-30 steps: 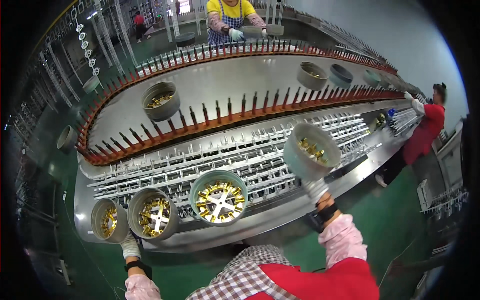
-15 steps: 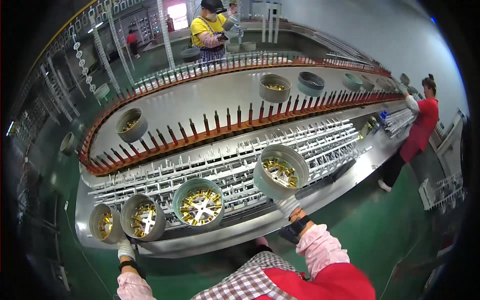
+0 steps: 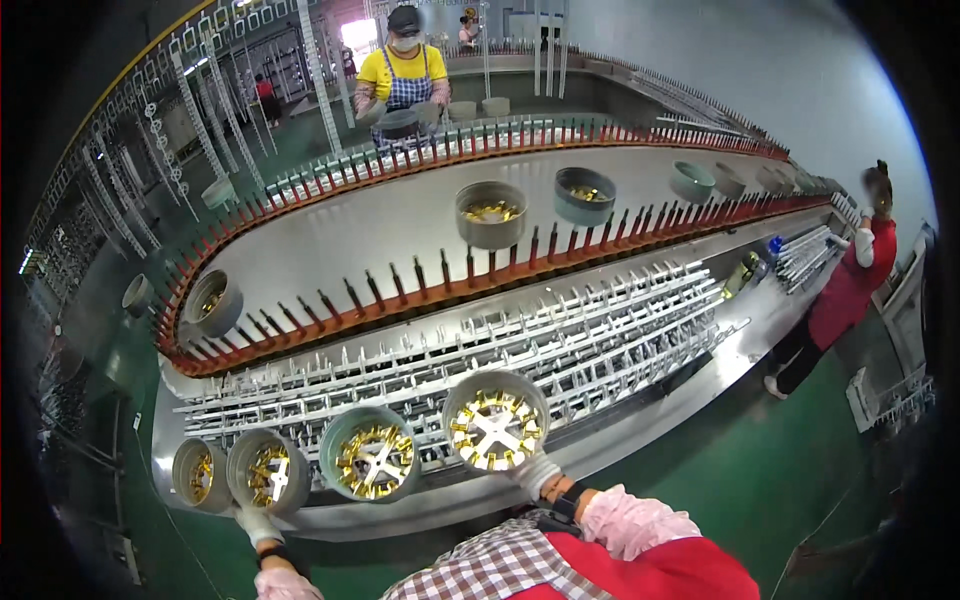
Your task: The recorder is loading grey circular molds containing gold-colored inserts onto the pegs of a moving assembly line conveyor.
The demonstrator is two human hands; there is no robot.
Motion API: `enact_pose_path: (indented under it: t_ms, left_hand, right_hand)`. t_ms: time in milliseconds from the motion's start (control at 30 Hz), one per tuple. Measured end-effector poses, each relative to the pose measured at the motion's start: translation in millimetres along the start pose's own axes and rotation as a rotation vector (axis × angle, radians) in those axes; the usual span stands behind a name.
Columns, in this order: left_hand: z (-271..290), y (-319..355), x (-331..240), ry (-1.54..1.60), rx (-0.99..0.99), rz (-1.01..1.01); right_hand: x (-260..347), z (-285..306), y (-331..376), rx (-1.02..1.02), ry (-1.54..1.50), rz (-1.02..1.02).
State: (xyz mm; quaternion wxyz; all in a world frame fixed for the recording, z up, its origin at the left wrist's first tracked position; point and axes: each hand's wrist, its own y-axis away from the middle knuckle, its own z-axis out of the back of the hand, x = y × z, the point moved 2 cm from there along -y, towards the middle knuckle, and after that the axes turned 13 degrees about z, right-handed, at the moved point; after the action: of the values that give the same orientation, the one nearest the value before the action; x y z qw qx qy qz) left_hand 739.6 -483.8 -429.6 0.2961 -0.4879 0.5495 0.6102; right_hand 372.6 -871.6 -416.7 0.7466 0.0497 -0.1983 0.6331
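Observation:
My right hand (image 3: pixel 533 475), in a pale glove, grips the near lower side of a grey round tub (image 3: pixel 455 410). Inside that tub, gold-coloured pieces ring a white cross-shaped holder. It is over the near edge of the silver racks; whether it rests there I cannot tell. My gloved left hand (image 3: pixel 257 522) is against the near underside of another grey tub (image 3: pixel 237 462), its fingers hidden by it. Left of this is a smaller-looking grey tub (image 3: pixel 182 468); to its right stands a greenish tub (image 3: pixel 333 440). All hold gold-coloured pieces.
Silver racks with many prongs (image 3: pixel 590 330) cover the metal table (image 3: pixel 420 518). Beyond them curves an orange track (image 3: pixel 400 310) with upright dark-tipped pins, carrying several tubs (image 3: pixel 490 232). A co-worker in yellow (image 3: pixel 405 80) stands across, another in red (image 3: pixel 850 275) at right. Bottles (image 3: pixel 740 275) stand right.
My right hand has brought its tub left and nearer, beside the greenish tub. The tubs along the track have shifted left. The co-worker in yellow has turned, and the one in red has raised an arm.

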Motion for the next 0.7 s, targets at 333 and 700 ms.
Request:
enact_pose_path:
  t_ms: [333,700]
  left_hand:
    - [-120,283,103,-1.171,1.007,-0.224]
    - [-207,348,135,-0.759,0.932,-0.527]
  right_hand:
    - [-193,165,-89,0.048,-0.388,-0.217]
    - [-266,133,-254,-0.21,0.191,-0.211]
